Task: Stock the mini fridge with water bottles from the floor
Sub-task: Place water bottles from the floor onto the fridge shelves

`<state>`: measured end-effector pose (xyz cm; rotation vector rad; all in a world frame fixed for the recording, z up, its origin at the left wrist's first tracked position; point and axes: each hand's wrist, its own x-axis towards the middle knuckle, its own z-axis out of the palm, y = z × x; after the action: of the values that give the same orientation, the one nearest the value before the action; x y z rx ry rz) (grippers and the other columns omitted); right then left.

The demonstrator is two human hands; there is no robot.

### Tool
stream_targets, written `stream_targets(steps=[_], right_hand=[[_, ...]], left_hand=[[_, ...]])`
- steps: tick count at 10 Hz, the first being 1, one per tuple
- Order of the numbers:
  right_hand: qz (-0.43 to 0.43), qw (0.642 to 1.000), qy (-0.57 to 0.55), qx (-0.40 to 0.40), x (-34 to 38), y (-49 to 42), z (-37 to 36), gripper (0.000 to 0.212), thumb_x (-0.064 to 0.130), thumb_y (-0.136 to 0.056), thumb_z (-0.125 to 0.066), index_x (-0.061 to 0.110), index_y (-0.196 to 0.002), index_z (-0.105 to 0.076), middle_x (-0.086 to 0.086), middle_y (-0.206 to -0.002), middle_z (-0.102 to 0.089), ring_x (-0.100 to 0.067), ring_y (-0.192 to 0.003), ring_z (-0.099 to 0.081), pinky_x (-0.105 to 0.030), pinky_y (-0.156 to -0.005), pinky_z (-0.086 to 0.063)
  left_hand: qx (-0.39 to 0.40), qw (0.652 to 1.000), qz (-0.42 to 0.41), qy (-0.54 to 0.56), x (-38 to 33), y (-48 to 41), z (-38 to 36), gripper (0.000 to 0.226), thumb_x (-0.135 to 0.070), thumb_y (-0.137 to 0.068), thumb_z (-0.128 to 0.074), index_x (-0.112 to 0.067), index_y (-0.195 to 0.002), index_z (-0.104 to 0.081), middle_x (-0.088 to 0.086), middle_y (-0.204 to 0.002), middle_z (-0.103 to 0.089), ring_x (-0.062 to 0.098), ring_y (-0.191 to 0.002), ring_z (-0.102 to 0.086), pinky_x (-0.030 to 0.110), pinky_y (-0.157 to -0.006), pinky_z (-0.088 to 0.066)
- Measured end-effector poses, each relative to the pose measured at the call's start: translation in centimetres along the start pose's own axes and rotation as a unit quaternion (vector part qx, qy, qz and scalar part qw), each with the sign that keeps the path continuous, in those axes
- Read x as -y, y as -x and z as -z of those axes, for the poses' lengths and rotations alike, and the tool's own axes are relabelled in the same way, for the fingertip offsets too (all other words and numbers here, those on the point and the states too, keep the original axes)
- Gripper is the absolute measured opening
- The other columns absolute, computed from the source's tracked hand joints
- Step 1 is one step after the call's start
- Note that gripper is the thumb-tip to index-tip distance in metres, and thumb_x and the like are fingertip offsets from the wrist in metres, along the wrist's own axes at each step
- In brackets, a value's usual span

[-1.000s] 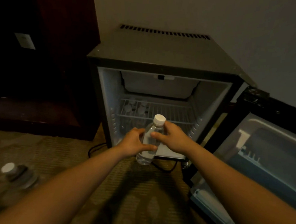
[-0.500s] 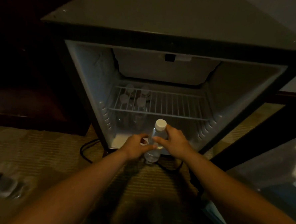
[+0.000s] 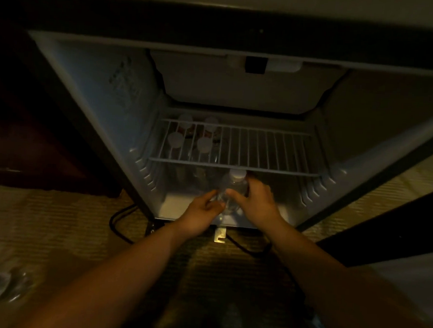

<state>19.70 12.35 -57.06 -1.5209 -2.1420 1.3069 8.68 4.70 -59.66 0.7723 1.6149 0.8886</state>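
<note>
The mini fridge (image 3: 100,101) fills the upper frame with its door open. Its smooth, pale plastic walls are ribbed with shelf slots. Ribbed beige carpet (image 3: 55,217) runs below it. A white wire shelf (image 3: 262,151) spans the middle, leaving the space beneath tall enough for upright bottles. At centre, the left hand (image 3: 199,213) and right hand (image 3: 256,201) both curl around a clear plastic water bottle (image 3: 231,190). It stands upright and white-capped at the fridge's front lip, two-handed probably to steady it under the shelf edge. Four round caps of stocked bottles (image 3: 175,139) show through the wire at centre-left.
</note>
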Motion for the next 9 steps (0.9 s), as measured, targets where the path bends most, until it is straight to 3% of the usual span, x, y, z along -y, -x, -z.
stream_targets(steps=[1, 2, 3, 4, 5, 6, 7, 8, 9], right_hand=[[-0.005, 0.999, -0.049, -0.005, -0.5, 0.2, -0.3, 0.043, 0.018, -0.086, -0.063, 0.015, -0.127, -0.051, -0.007, -0.129, -0.058, -0.022, -0.121, -0.053, -0.027, -0.096, -0.039], [-0.001, 0.993, -0.115, -0.009, -1.9, 1.3, -0.7, 0.046, 0.014, -0.087, -0.062, 0.016, -0.131, -0.048, -0.001, -0.124, -0.058, -0.016, -0.118, -0.054, -0.011, -0.089, -0.04], [-0.025, 0.98, -0.196, -0.018, -2.9, 1.7, -1.6, 0.039, 0.011, -0.089, -0.057, 0.018, -0.127, -0.05, 0.004, -0.116, -0.058, -0.015, -0.115, -0.055, -0.021, -0.095, -0.047], [-0.04, 0.969, -0.242, -0.019, -3.0, 1.5, -2.2, 0.033, 0.012, -0.091, -0.055, 0.026, -0.121, -0.052, 0.003, -0.117, -0.06, -0.018, -0.117, -0.056, -0.043, -0.105, -0.043], [-0.042, 0.964, -0.263, -0.016, -3.0, 1.0, -2.4, 0.032, 0.011, -0.092, -0.053, 0.027, -0.12, -0.052, 0.002, -0.12, -0.059, -0.014, -0.117, -0.053, -0.038, -0.104, -0.042], [-0.061, 0.96, -0.272, -0.003, -2.9, -0.1, -2.1, 0.026, 0.01, -0.092, -0.051, 0.031, -0.108, -0.053, -0.001, -0.116, -0.06, -0.014, -0.109, -0.055, -0.032, -0.096, -0.043], [-0.072, 0.954, -0.29, 0.011, -2.2, -1.4, -1.9, 0.029, 0.008, -0.092, -0.052, 0.025, -0.115, -0.053, 0.006, -0.108, -0.056, -0.008, -0.103, -0.051, -0.021, -0.085, -0.042], [-0.107, 0.952, -0.288, 0.008, -2.0, -2.7, -1.4, 0.03, 0.007, -0.09, -0.055, 0.011, -0.119, -0.056, -0.005, -0.114, -0.059, -0.014, -0.104, -0.054, -0.02, -0.082, -0.048], [-0.154, 0.966, -0.207, 0.024, -1.8, -3.4, -0.8, 0.034, 0.02, -0.092, -0.055, 0.001, -0.119, -0.059, -0.017, -0.122, -0.061, -0.03, -0.116, -0.057, -0.024, -0.087, -0.042]], left_hand=[[-0.013, 1.0, 0.024, 0.004, 0.4, -0.1, -0.5, 0.038, -0.017, -0.096, -0.045, -0.016, -0.133, -0.044, 0.005, -0.122, -0.056, 0.009, -0.104, -0.05, 0.021, -0.083, -0.041], [-0.025, 0.999, 0.033, 0.001, 1.1, 0.0, -1.1, 0.041, -0.015, -0.095, -0.047, -0.015, -0.136, -0.042, 0.008, -0.132, -0.054, 0.009, -0.106, -0.049, 0.02, -0.085, -0.039], [-0.026, 0.998, 0.04, 0.035, 1.3, 0.0, -1.6, 0.051, -0.009, -0.094, -0.048, -0.015, -0.142, -0.032, 0.01, -0.135, -0.053, 0.011, -0.11, -0.051, 0.015, -0.08, -0.044], [-0.011, 0.998, 0.031, 0.061, 1.4, -0.1, -1.9, 0.056, -0.001, -0.094, -0.044, -0.013, -0.145, -0.025, 0.01, -0.143, -0.045, 0.015, -0.129, -0.044, 0.017, -0.089, -0.04], [0.004, 0.997, 0.025, 0.071, 1.5, -0.9, -1.5, 0.06, 0.003, -0.093, -0.044, -0.011, -0.147, -0.02, 0.008, -0.148, -0.037, 0.018, -0.138, -0.035, 0.013, -0.09, -0.035], [0.015, 0.997, 0.024, 0.067, 1.1, -1.9, -1.0, 0.059, 0.004, -0.092, -0.043, -0.01, -0.146, -0.023, 0.007, -0.148, -0.037, 0.017, -0.137, -0.035, 0.013, -0.09, -0.041], [0.013, 0.999, 0.023, 0.031, 0.3, -3.2, -0.4, 0.052, 0.0, -0.094, -0.043, -0.011, -0.143, -0.03, 0.007, -0.143, -0.044, 0.021, -0.133, -0.041, 0.024, -0.096, -0.04], [-0.002, 1.0, 0.008, -0.017, -0.3, -4.5, -0.5, 0.044, -0.005, -0.094, -0.044, -0.011, -0.138, -0.038, 0.009, -0.135, -0.049, 0.025, -0.123, -0.049, 0.029, -0.1, -0.043], [-0.013, 0.997, -0.028, -0.077, -0.4, -5.3, -0.8, 0.045, 0.002, -0.093, -0.043, -0.001, -0.138, -0.035, 0.009, -0.122, -0.052, 0.012, -0.104, -0.053, 0.008, -0.072, -0.048]])
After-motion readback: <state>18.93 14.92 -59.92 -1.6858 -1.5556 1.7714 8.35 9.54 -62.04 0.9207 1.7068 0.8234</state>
